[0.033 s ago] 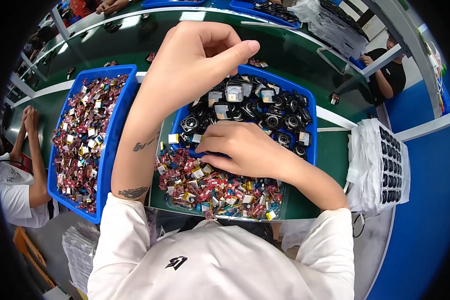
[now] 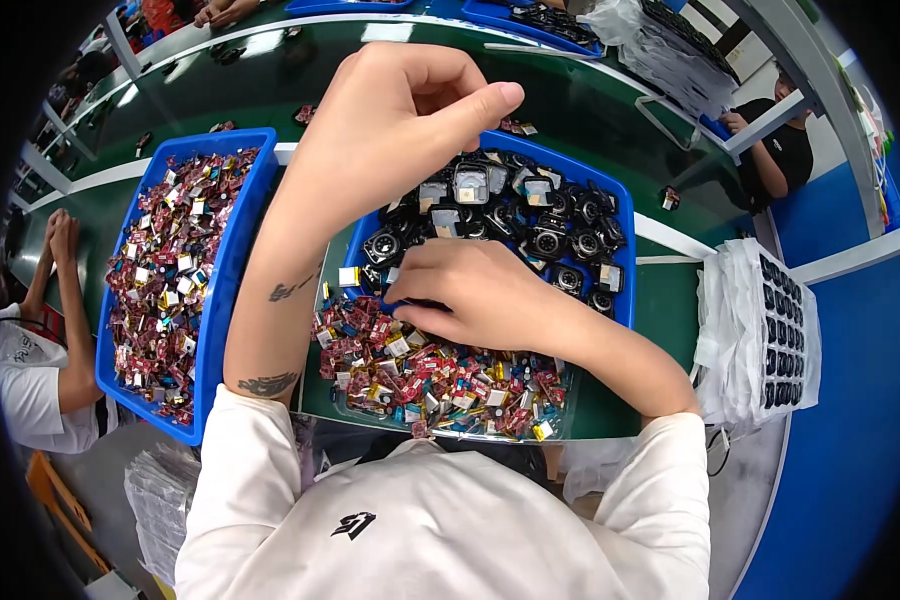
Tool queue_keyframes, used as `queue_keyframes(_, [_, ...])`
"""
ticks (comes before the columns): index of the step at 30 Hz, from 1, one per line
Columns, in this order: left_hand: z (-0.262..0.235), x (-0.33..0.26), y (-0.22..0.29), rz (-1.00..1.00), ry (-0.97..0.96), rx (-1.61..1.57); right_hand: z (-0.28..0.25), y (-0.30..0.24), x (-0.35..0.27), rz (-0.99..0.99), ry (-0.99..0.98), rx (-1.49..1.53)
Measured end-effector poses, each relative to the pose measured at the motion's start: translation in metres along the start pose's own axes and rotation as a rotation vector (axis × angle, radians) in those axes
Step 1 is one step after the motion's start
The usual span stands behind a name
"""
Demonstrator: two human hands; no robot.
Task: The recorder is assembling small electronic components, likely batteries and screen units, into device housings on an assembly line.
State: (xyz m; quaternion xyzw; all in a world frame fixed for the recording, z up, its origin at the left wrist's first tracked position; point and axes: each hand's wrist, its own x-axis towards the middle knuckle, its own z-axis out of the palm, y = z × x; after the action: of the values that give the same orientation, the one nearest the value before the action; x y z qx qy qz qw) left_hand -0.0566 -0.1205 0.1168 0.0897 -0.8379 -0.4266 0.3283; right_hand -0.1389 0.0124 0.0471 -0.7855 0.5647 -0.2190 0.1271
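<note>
My left hand [image 2: 410, 115] is raised high over the bench, its fingers curled in and its thumb stretched out to the right. Whatever those fingers hold, if anything, is hidden. Lower down, my right hand [image 2: 470, 292] bends over the near rim of a blue bin [image 2: 625, 215] of black watch-like housings [image 2: 548, 238]. Its bent fingertips and thumb come close together, and what is between them cannot be made out. Just under this hand lies a pile of small red circuit boards with wires and silvery battery cells [image 2: 450, 385]. A white-and-yellow cell [image 2: 349, 277] is left of the fingertips.
A second blue bin [image 2: 210, 370] at left is full of similar red boards. A stack of white trays with black parts [image 2: 760, 330] stands at right. Behind the bins runs a green bench [image 2: 570, 110]. A co-worker's hands [image 2: 62, 238] show at left; another person [image 2: 775, 150] is at far right.
My right hand has shifted very slightly to the left. The left hand stays raised, with almost no movement.
</note>
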Motion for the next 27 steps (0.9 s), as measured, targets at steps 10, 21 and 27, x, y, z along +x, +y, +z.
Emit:
queue_keyframes(10, [-0.002,-0.005,0.009,0.050,-0.037,0.048,-0.009,0.003,0.015,0.068,0.045,0.598])
queue_keyframes(21, [0.003,-0.008,0.017,0.292,-0.191,-0.061,-0.055,0.023,-0.039,0.210,0.575,1.237])
queue_keyframes(27, [0.013,-0.007,0.016,0.299,-0.154,0.010,-0.066,0.017,-0.047,0.314,0.530,1.059])
